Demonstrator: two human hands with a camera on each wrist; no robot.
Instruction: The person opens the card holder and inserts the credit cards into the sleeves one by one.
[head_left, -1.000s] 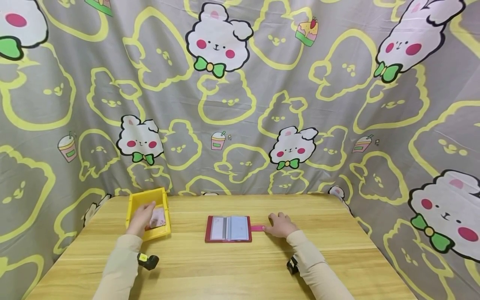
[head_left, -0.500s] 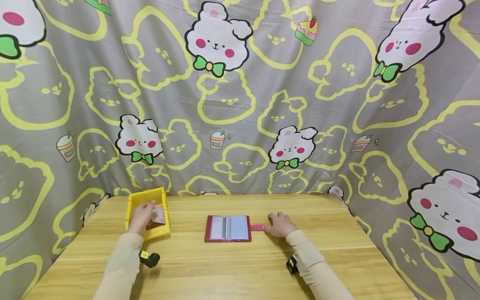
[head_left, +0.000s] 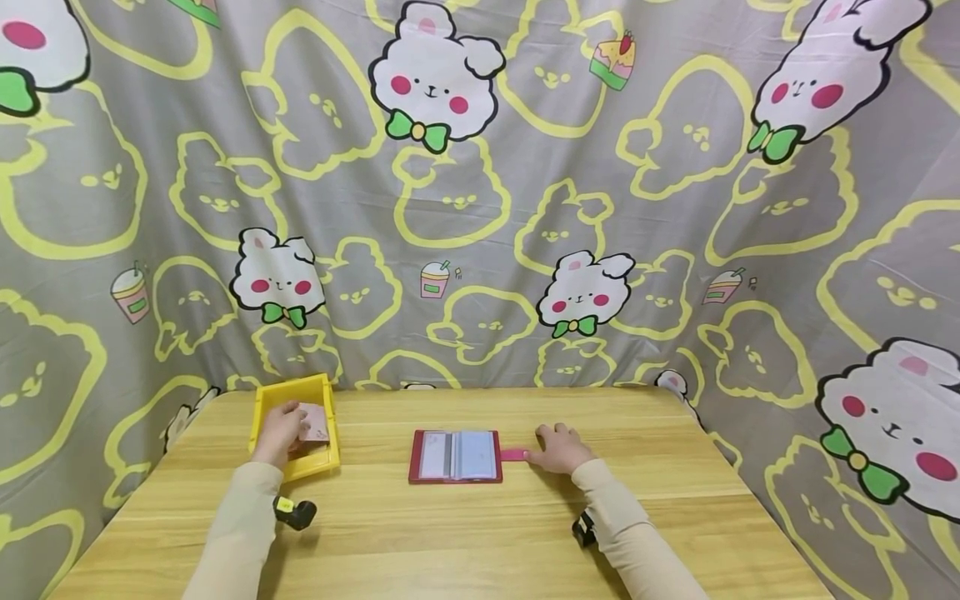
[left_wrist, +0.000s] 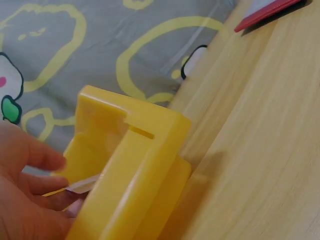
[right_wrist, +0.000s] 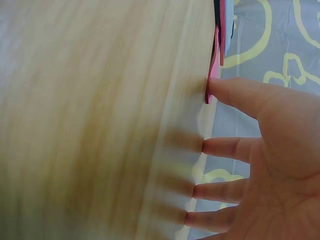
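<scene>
In the head view, the left hand point(head_left: 277, 429) curls loosely at a pale card point(head_left: 315, 422) inside the yellow bin point(head_left: 303, 389); the open album point(head_left: 455, 457), long axis 9-to-3 o'clock, lies at its 3 o'clock but nearer the right hand point(head_left: 561, 450). In the left wrist view, thumb and fingers part; whether the card is gripped, one cannot tell. In the right wrist view, fingers spread, thumb on the pink strap point(right_wrist: 215, 67).
</scene>
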